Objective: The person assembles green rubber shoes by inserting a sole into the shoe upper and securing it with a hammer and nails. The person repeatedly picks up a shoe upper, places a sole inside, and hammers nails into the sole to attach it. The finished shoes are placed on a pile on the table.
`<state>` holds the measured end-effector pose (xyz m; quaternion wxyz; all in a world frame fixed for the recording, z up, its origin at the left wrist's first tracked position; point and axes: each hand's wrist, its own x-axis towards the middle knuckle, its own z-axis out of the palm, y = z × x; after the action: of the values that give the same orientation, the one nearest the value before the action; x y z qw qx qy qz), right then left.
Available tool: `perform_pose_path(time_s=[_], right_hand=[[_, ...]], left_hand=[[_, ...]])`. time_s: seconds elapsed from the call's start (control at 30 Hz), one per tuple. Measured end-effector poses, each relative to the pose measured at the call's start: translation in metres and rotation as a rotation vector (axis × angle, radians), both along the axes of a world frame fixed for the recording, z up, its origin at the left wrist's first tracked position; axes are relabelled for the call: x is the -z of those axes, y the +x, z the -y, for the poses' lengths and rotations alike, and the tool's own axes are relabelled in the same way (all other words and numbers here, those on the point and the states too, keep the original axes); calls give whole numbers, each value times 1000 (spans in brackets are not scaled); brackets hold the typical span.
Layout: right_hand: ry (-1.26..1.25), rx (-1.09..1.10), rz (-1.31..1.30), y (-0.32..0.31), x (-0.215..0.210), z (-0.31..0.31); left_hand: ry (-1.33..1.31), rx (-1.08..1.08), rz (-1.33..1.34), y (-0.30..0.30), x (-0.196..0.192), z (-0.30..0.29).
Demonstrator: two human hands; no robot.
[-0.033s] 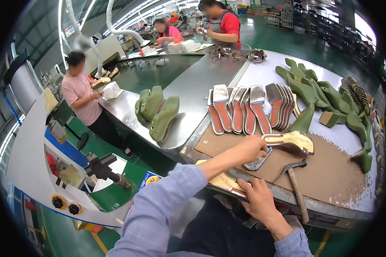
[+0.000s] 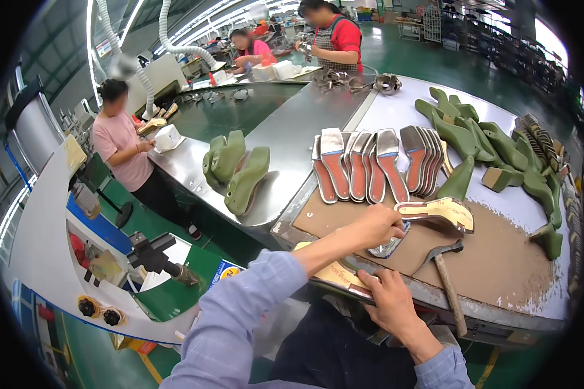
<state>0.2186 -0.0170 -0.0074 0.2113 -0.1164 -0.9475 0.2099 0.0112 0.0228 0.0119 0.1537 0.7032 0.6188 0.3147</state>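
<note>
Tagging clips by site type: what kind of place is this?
Most likely a shoe factory line: green shoe lasts piled on the bench, a fanned row of red insoles, a hammer by the left hand, co-workers along a conveyor.

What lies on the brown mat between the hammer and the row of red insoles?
In the head view, between the hammer and the red insoles lies a tan shoe sole piece, with the person's left hand beside it.
</note>
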Motion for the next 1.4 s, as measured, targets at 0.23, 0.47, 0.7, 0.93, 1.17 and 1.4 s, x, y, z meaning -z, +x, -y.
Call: perform_pose_path(time_s=[0.23,0.47,0.7,0.93,1.17,1.4], right_hand=[[-12,-16,50,-2,2,3],[-90,94,-54,25,-13,-10],[210,551,531,132,7,-59],[-704,652,-95,146,-28,-32],[-618,528,-183,166,-37,26],[-286,262,-318,150,-56,34]], left_hand=[[-35,-148,533,5,-36,89],[18,-123,262,30,-23,117],[-205,-76,272,42,-25,119],[-335,-51,43,44,-25,109],[-367,-85,42,45,-27,110],[-274,-49,30,44,-23,114]])
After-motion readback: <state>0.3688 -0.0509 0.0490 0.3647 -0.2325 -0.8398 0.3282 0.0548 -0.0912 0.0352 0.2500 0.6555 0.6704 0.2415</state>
